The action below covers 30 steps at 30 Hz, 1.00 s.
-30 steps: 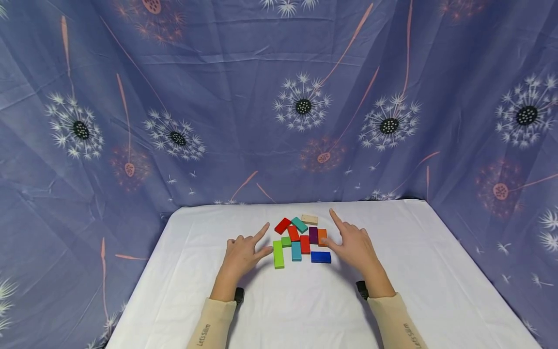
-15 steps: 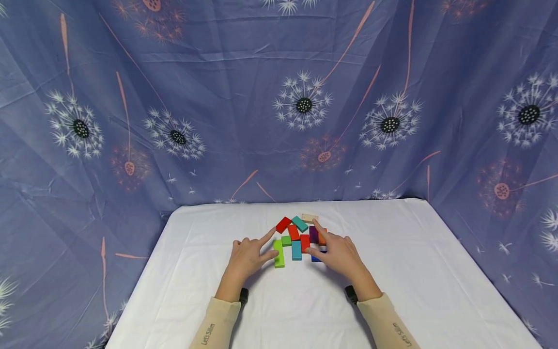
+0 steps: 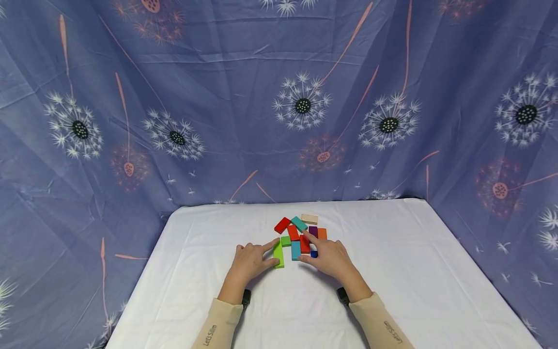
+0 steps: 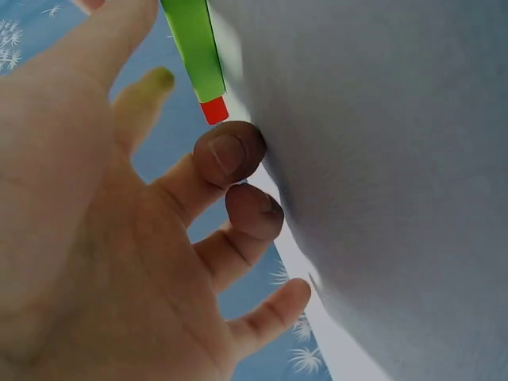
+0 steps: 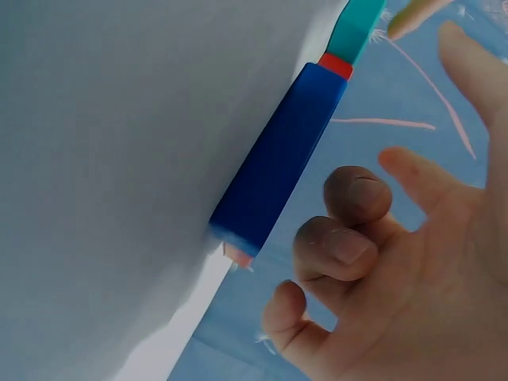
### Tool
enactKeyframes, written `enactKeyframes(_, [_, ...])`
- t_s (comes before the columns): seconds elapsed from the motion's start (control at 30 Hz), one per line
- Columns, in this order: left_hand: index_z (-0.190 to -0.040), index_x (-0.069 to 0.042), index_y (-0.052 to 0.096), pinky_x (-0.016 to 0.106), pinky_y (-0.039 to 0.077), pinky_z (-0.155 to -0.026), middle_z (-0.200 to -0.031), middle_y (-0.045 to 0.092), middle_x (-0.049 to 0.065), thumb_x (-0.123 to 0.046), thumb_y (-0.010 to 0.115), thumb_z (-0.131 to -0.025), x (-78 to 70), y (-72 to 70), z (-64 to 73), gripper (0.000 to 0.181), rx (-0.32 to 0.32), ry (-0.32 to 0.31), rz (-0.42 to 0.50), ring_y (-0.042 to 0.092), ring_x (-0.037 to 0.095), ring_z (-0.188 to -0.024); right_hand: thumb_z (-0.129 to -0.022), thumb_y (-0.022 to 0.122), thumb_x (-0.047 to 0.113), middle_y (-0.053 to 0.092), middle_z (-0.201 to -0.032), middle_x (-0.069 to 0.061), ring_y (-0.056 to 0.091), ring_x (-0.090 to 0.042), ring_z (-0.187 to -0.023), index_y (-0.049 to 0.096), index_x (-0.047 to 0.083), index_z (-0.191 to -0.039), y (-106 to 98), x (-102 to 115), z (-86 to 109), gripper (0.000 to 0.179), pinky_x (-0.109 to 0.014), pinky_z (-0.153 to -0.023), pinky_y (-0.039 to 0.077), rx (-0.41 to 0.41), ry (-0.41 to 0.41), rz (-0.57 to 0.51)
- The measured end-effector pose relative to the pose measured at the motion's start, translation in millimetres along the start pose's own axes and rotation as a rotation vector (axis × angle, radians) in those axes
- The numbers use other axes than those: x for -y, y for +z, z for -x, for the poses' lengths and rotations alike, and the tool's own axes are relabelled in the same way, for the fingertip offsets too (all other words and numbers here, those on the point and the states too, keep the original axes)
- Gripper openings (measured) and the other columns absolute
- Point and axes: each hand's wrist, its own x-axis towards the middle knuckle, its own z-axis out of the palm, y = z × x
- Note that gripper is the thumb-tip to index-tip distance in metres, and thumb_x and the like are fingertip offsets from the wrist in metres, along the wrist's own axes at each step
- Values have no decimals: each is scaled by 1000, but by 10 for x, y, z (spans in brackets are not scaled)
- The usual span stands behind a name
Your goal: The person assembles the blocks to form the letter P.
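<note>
On the white cloth lies a loose cluster of flat coloured blocks. My left hand (image 3: 250, 261) hovers at the long lime green block (image 3: 278, 255), its index fingertip over the far end and its thumb over the near end. In the left wrist view the index finger (image 4: 155, 87) shows just above the lime block (image 4: 197, 51). My right hand (image 3: 332, 258) spreads over the right side, thumb tip at the light blue block (image 3: 296, 250) and index tip beyond the red block (image 3: 304, 244). It partly hides a dark blue block (image 5: 282, 159), which shows fully in the right wrist view.
Around the hands lie a small green block (image 3: 285, 241), an orange-red one (image 3: 293, 232), a red one (image 3: 282, 225), a teal one (image 3: 299, 223), a beige one (image 3: 309, 219), a purple one (image 3: 313, 231) and an orange one (image 3: 322, 233). A patterned curtain (image 3: 244, 121) hangs behind the table (image 3: 187, 271).
Both hands have moved inward. My left hand came from beside the lime block to over it; my right hand swung left across the cluster, covering much of the dark blue block. The blocks look unmoved.
</note>
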Motion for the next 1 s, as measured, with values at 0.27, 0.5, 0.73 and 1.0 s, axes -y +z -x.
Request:
enactKeyframes(0.27, [-147, -43, 63, 39, 36, -76, -92, 80, 4, -62, 78, -87, 23, 24, 2, 64, -3, -5, 15, 62, 18, -80, -85, 79, 64, 79, -106, -1, 70, -22, -94, 59, 33, -153, 63, 35, -68, 77, -47, -86, 51, 54, 15, 4])
enactKeyframes(0.5, [-146, -42, 65, 41, 38, -77, -92, 79, 6, -59, 80, -86, 39, 8, 0, 64, 4, -5, 41, 67, 21, -84, -83, 84, 57, 77, -95, 1, 70, -22, -92, 65, 30, -146, 57, 78, -95, 71, -52, -90, 53, 64, 11, 33])
enactKeyframes(0.73, [-147, -41, 64, 43, 40, -80, -95, 80, 7, -58, 81, -86, 68, -15, 1, 65, 21, 4, 68, 72, 24, -90, -82, 87, 52, 75, -87, 2, 69, -21, -89, 67, 30, -144, 62, 117, -141, 69, -49, -88, 52, 67, 22, 61])
enactKeyframes(1.0, [-147, -40, 64, 45, 42, -86, -108, 81, 10, -56, 82, -86, 172, -81, 21, 65, 57, -23, 93, 74, 28, -101, -82, 89, 47, 79, -97, -1, 69, -22, -90, 69, 30, -141, 71, 131, -171, 65, -48, -88, 50, 68, 21, 54])
